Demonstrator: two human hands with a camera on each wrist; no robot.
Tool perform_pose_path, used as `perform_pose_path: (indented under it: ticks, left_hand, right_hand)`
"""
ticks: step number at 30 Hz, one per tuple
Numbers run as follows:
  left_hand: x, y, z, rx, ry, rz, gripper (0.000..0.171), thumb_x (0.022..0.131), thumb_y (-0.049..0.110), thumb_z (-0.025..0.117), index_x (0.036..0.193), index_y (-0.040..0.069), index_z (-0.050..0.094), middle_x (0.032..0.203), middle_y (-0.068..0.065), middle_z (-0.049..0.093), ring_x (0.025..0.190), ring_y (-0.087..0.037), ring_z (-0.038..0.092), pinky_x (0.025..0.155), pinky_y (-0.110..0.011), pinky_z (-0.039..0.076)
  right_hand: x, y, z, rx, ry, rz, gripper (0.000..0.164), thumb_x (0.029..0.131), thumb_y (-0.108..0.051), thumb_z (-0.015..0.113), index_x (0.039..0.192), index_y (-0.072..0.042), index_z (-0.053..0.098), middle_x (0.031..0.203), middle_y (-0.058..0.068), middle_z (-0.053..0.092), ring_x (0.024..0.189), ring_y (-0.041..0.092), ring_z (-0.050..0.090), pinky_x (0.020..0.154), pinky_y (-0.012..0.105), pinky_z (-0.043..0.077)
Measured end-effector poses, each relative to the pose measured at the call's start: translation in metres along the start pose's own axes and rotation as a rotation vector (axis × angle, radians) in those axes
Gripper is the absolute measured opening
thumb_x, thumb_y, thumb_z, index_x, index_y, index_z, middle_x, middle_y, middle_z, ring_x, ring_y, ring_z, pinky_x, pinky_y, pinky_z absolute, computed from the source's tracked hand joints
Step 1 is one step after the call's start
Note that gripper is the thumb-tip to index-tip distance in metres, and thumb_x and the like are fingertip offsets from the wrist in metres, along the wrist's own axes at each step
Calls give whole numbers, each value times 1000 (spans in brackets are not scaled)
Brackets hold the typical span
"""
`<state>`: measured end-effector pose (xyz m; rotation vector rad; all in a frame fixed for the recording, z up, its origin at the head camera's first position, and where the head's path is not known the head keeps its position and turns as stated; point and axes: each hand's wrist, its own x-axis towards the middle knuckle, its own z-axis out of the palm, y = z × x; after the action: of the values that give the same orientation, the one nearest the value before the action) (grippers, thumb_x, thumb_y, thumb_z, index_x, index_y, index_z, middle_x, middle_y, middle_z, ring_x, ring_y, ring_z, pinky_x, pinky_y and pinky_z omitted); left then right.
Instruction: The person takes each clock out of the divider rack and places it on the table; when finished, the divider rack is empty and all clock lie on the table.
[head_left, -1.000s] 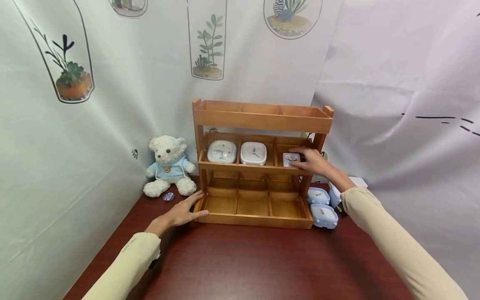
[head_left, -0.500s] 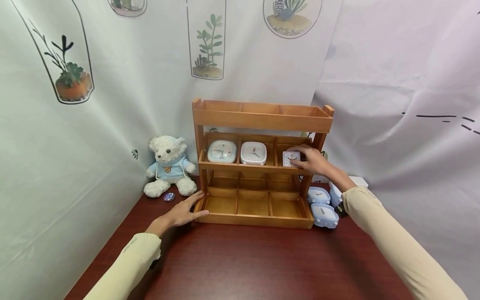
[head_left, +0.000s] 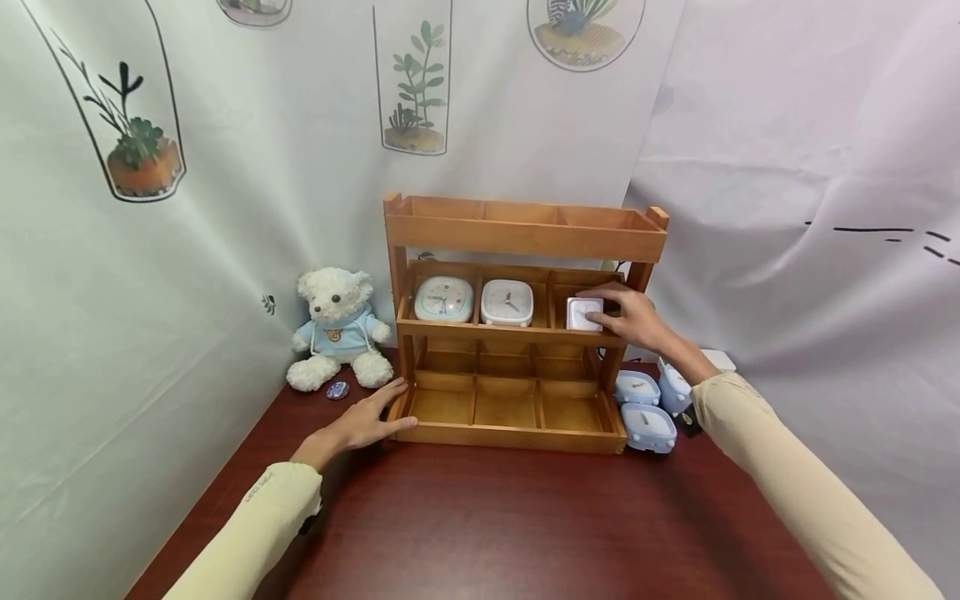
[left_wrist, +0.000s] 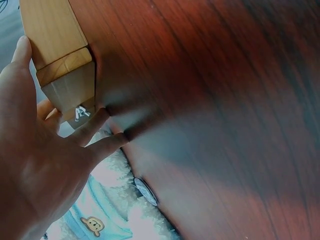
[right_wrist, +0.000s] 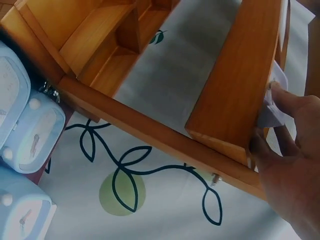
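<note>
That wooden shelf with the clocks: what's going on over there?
A person's right hand is pinching a small square clock at the right compartment of the shelf's middle tier; whether it rests on the wood is hard to tell. The left hand touches the lower left end of the wooden shelf, fingers spread. A rounded clock sits in each of that tier's other two compartments. Blue clocks stand beside the shelf's right end, and a teddy bear sits off its left.

Head high, facing forward-down; wrist views close; all share rack (head_left: 517, 335).
</note>
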<state>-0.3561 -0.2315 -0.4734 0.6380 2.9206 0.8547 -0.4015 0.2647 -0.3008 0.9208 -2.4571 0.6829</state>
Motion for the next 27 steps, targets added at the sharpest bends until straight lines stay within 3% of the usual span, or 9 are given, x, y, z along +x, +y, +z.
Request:
perform_pose_path:
  ticks: [5,10,13,19,27]
  left_hand:
    - [2,1,-2,6,1,5,90,97,63,62,164,9,33,170,-14,25,151,-44,30,115,-68,29]
    - [1,2,-3,9,5,6,90,98,63,62,164,8,33,171,-15,24,151,-45,29,114,-69,28]
    - [0,2,-3,11,8,9,90,97,62,62,164,9,33,171,-15,24,151,-46,29,114,-70,28]
    - [-2,1,-1,12,4,6,90,98,62,62,164,8,33,171,-15,24,151,-47,29,113,-70,29]
    - [0,0,0,18,14,7,90,97,63,62,163,8,36,170,-15,25,150,-47,30,113,-70,29]
  right_hand:
    - [0,-8,-14,4,69,-56,32,95,-7,76,127,-2,74,126,21,70,118,41,63,92,57,52]
    - [-2,-16,-29,-16,69,6,32,96,-13,77,127,-8,74,128,17,68,118,36,64,80,40,60]
    - [-6,-18,-36,-11,55,31,33,96,-16,78,128,-10,74,127,15,67,118,33,62,82,36,60]
    - [-20,-17,-45,-7,71,-17,35,94,-12,79,128,-10,74,121,12,69,113,30,62,89,45,54]
    - [-42,-11,-61,-30,64,-33,35,92,-9,81,126,-13,76,118,5,71,106,19,62,81,29,49]
